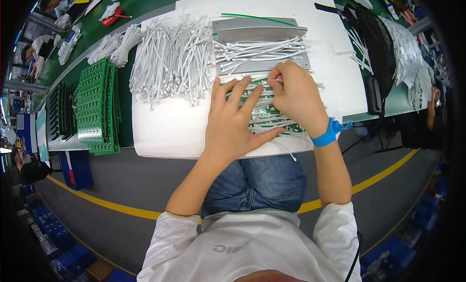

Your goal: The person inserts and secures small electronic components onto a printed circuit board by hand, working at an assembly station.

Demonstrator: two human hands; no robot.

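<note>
A green circuit board [264, 110] lies in front of me on white sheeting, crossed by several white cable ties. My left hand [227, 124] rests flat over its left side, fingers spread and open. On the upper right part of the board, my right hand [298, 95], with a blue band at the wrist, is closed in a pinch. A bit of a white cable tie [279, 80] shows at its fingertips; the rest is hidden by the hand. One loose tie [286, 148] curves over the near edge of the sheeting.
A large heap of white cable ties [167, 58] lies left of a grey metal tray [242, 32] holding more ties. Green circuit boards [94, 102] stand stacked at the left. A black bag [371, 49] lies at the right. Other people sit at the far left.
</note>
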